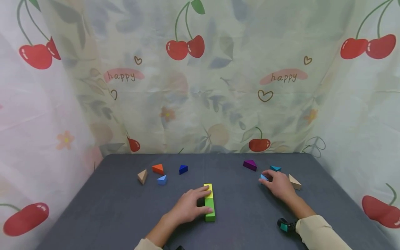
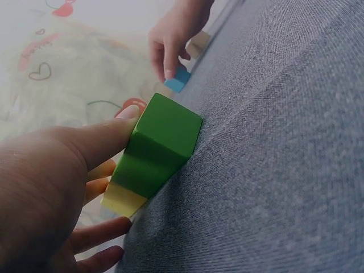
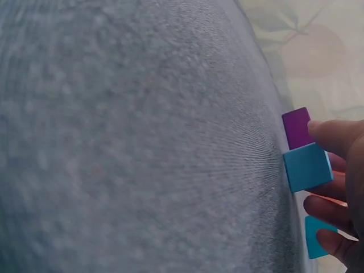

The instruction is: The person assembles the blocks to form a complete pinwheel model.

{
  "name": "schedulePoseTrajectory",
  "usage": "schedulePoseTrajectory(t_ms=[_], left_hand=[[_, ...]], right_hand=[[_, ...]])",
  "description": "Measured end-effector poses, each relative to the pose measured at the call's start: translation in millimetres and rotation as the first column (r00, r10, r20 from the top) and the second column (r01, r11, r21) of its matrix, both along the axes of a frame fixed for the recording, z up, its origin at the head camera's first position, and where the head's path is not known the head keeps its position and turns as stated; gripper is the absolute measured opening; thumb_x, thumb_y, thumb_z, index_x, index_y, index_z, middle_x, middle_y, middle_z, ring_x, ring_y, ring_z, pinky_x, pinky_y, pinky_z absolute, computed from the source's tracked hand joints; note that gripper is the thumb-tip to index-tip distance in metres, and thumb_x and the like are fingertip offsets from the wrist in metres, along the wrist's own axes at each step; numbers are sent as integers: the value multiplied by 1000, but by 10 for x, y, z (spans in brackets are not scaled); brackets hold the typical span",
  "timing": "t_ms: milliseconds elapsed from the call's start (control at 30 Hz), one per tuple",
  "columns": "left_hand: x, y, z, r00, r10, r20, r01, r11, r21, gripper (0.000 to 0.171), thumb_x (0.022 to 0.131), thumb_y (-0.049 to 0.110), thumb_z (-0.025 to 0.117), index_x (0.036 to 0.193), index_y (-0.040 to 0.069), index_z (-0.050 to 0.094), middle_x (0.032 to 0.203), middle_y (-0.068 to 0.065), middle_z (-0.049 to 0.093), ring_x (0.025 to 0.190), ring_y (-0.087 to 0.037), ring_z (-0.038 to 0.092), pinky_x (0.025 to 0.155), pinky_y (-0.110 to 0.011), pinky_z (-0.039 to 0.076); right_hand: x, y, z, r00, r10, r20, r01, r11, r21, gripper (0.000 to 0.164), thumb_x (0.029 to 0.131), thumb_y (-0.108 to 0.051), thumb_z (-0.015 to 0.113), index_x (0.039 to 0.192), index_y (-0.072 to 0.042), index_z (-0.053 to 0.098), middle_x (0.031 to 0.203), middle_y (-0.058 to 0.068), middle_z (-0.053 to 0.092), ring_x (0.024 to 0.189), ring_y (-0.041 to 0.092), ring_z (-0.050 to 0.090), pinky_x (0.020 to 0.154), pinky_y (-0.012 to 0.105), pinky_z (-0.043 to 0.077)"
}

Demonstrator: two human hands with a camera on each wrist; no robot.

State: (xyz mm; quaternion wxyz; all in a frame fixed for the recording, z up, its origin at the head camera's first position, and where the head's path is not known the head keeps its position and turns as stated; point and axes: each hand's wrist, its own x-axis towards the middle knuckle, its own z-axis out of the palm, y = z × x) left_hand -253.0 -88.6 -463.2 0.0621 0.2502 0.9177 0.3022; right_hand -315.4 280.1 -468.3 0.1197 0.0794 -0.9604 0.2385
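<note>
My left hand [image 1: 188, 207] rests on a row of two blocks, its fingers fairly straight. The thumb touches the green block [image 2: 165, 131], and a fingertip lies on the yellow block [image 1: 208, 191] joined end to end behind it. Over on the right, my right hand [image 1: 279, 184] pinches a light blue block [image 3: 308, 166] between thumb and fingers, low at the table surface. Close to that hand are a teal block [image 1: 275, 168], a purple triangular block [image 1: 250, 165] and a natural wood triangular block [image 1: 295, 182], partly covered by the hand.
On the table's left lie a wood block [image 1: 142, 176], an orange block [image 1: 158, 169], another light blue block [image 1: 161, 180] and a dark blue block [image 1: 183, 169]. A dark grey cloth covers the table [image 1: 125, 215]. Printed curtains [image 1: 200, 104] enclose its back and sides.
</note>
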Motion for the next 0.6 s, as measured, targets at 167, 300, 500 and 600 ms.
schedulePoseTrajectory(t_ms=[167,300,500,600], left_hand=[[7,-2,2,1000,-3,-5,3,1000,4,63,85,53,69,139,22,56,149,5,43,132,-35,41,103,-61,30],[12,-4,-6,1000,-8,-13,8,1000,11,63,85,53,69,138,21,57,148,4,44,131,-34,42,103,-60,30],[2,-2,-12,1000,-6,-11,6,1000,10,64,85,55,68,138,21,57,149,5,43,132,-32,42,103,-58,30],[-8,2,-16,1000,-2,-4,2,1000,7,65,85,56,68,139,23,57,149,7,43,132,-31,42,103,-58,30]], right_hand=[[7,-7,-4,1000,3,2,-3,1000,-2,31,89,-27,72,109,-3,69,97,11,69,86,27,63,77,50,50],[9,-23,6,1000,1,7,-1,1000,-3,28,89,-27,72,105,-4,70,93,8,69,82,24,62,75,48,50],[-11,-63,34,1000,-2,7,2,1000,13,27,89,-28,73,104,-7,70,93,7,69,81,23,61,75,48,50],[-27,-96,53,1000,7,-9,-7,1000,15,26,89,-28,73,104,-7,70,94,7,69,82,23,61,75,48,50]])
